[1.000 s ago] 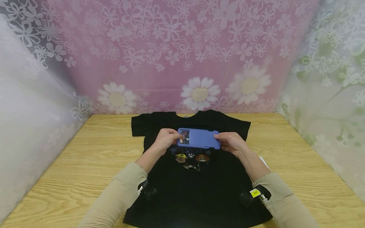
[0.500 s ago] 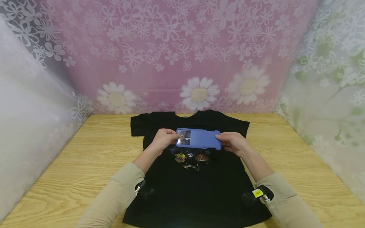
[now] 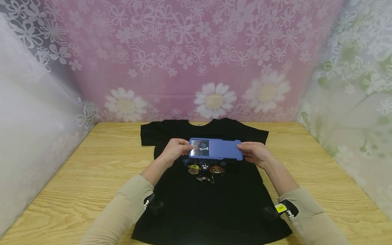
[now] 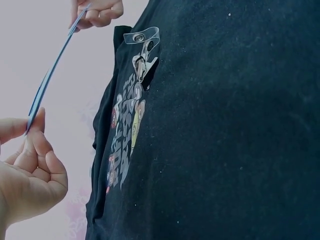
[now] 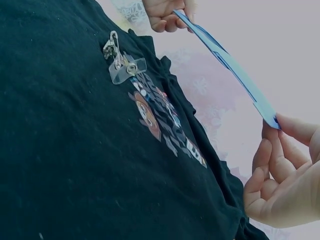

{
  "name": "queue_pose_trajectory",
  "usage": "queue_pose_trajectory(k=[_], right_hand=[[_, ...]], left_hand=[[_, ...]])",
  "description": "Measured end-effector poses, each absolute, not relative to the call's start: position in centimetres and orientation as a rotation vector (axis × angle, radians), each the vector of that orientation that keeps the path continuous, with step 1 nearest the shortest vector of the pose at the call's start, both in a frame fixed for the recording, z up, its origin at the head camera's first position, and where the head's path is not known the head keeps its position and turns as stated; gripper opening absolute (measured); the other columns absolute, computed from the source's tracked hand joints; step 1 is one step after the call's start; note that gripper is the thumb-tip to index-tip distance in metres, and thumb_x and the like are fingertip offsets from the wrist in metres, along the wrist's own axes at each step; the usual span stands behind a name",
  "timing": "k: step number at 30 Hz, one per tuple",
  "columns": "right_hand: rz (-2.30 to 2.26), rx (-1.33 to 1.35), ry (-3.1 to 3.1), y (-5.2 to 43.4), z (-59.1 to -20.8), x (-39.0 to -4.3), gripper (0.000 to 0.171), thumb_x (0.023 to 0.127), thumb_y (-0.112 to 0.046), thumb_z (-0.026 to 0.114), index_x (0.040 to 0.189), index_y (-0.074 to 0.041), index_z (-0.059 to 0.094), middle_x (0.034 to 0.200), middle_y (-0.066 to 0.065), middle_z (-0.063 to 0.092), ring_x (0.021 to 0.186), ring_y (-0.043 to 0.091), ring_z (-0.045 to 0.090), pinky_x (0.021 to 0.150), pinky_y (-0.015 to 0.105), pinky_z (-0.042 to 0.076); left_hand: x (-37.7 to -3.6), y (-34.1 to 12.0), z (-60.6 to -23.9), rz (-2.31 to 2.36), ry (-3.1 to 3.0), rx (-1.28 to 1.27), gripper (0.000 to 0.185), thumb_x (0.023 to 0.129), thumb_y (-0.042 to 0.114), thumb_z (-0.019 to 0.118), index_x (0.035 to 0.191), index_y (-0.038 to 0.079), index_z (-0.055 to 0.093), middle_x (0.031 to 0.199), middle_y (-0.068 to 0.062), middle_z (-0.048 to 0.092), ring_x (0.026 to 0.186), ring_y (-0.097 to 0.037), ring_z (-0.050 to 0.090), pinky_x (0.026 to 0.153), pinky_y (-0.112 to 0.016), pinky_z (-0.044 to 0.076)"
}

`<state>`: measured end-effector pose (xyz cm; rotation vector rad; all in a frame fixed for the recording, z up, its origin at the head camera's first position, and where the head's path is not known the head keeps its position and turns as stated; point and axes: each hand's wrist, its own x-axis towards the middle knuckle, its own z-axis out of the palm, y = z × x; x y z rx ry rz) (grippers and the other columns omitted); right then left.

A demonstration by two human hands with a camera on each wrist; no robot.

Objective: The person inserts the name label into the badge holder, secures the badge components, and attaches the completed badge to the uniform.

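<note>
My left hand [image 3: 176, 149] pinches the left end of a blue plastic badge holder [image 3: 225, 149] between thumb and fingers. At its right end, my right hand [image 3: 256, 154] pinches the sliding part, which sticks out past the frame. Through the window at the left, the shirt's print shows. Both hands hold the holder above a black T-shirt [image 3: 211, 207] spread out flat. On the shirt, just below the printed dog faces [image 3: 193, 169], lies a metal badge clip [image 4: 145, 67] with a clear snap strap [image 5: 127, 70]. Edge-on in both wrist views, the holder looks thin and slightly bowed.
The shirt lies on a wood-grain table [image 3: 101, 170], its collar near the back edge. A pink floral curtain [image 3: 196, 61] hangs behind, with pale curtains at both sides. Each wrist wears a black strap with a camera.
My right hand has moved right, drawing the sliding part out with it. The window at the left has grown wider, while my left hand has shifted slightly left.
</note>
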<state>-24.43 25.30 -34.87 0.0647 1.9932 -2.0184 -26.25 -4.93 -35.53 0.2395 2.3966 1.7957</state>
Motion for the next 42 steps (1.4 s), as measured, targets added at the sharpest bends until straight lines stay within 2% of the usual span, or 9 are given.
queue_pose_trajectory(k=[8, 13, 20, 26, 30, 34, 38, 42], right_hand=[[-2.018, 0.015, 1.948, 27.1, -34.7, -24.5, 0.026, 0.094, -0.012, 0.052, 0.074, -0.021, 0.067, 0.074, -0.006, 0.065, 0.073, 0.009, 0.058, 0.074, 0.03, 0.039], [-2.008, 0.015, 1.948, 28.4, -34.5, -24.5, 0.027, 0.095, -0.013, 0.051, 0.075, -0.022, 0.068, 0.073, -0.006, 0.065, 0.071, 0.009, 0.058, 0.07, 0.027, 0.038], [-1.948, 0.053, 2.011, 29.8, -34.6, -24.8, 0.021, 0.094, -0.017, 0.054, 0.078, -0.022, 0.065, 0.075, -0.007, 0.064, 0.074, 0.008, 0.057, 0.072, 0.03, 0.032], [-1.83, 0.12, 2.127, 30.2, -35.3, -25.5, 0.012, 0.091, -0.02, 0.059, 0.081, -0.02, 0.065, 0.078, -0.007, 0.065, 0.078, 0.008, 0.059, 0.079, 0.035, 0.034], [-1.734, 0.154, 2.214, 30.4, -35.7, -25.9, 0.009, 0.089, -0.023, 0.062, 0.087, -0.015, 0.065, 0.079, -0.007, 0.064, 0.079, 0.008, 0.058, 0.078, 0.035, 0.034], [-1.674, 0.177, 2.259, 30.6, -36.0, -26.2, 0.009, 0.088, -0.023, 0.063, 0.086, -0.014, 0.065, 0.076, -0.007, 0.063, 0.077, 0.009, 0.057, 0.077, 0.034, 0.036], [-1.578, 0.195, 2.341, 30.5, -36.6, -26.6, 0.015, 0.086, -0.024, 0.066, 0.089, -0.009, 0.067, 0.074, -0.006, 0.062, 0.074, 0.011, 0.055, 0.071, 0.032, 0.04], [-1.445, 0.226, 2.453, 30.4, -37.0, -26.8, 0.033, 0.085, -0.025, 0.067, 0.103, 0.002, 0.064, 0.08, -0.002, 0.062, 0.076, 0.015, 0.055, 0.07, 0.031, 0.043]], left_hand=[[-26.3, -5.1, -35.6, 1.802, 2.39, 0.208, 0.019, 0.085, 0.01, 0.063, 0.095, -0.006, 0.066, 0.085, -0.009, 0.059, 0.071, -0.017, 0.054, 0.081, -0.045, 0.046], [-26.5, -5.4, -35.6, 1.796, 2.391, 0.18, 0.019, 0.086, 0.01, 0.063, 0.096, -0.005, 0.066, 0.085, -0.009, 0.059, 0.072, -0.017, 0.054, 0.082, -0.043, 0.046], [-26.3, -5.7, -35.2, 1.811, 2.389, 0.135, 0.02, 0.086, 0.011, 0.062, 0.097, -0.006, 0.065, 0.084, -0.009, 0.059, 0.073, -0.017, 0.054, 0.084, -0.043, 0.045], [-26.2, -6.0, -35.2, 1.811, 2.387, 0.121, 0.02, 0.086, 0.011, 0.062, 0.096, -0.005, 0.065, 0.084, -0.009, 0.059, 0.073, -0.017, 0.054, 0.081, -0.039, 0.046], [-26.0, -5.9, -35.1, 1.813, 2.384, 0.139, 0.019, 0.086, 0.011, 0.062, 0.095, -0.005, 0.066, 0.082, -0.008, 0.059, 0.072, -0.017, 0.054, 0.074, -0.032, 0.046], [-26.0, -5.8, -35.1, 1.814, 2.382, 0.156, 0.019, 0.086, 0.011, 0.062, 0.095, -0.005, 0.066, 0.082, -0.008, 0.059, 0.072, -0.017, 0.054, 0.074, -0.033, 0.046], [-26.0, -5.6, -35.1, 1.821, 2.368, 0.161, 0.02, 0.085, 0.011, 0.063, 0.096, -0.006, 0.066, 0.083, -0.008, 0.059, 0.072, -0.017, 0.054, 0.081, -0.041, 0.046], [-26.1, -5.5, -35.2, 1.817, 2.357, 0.161, 0.019, 0.085, 0.01, 0.062, 0.096, -0.006, 0.066, 0.084, -0.009, 0.058, 0.071, -0.017, 0.054, 0.084, -0.045, 0.045]])
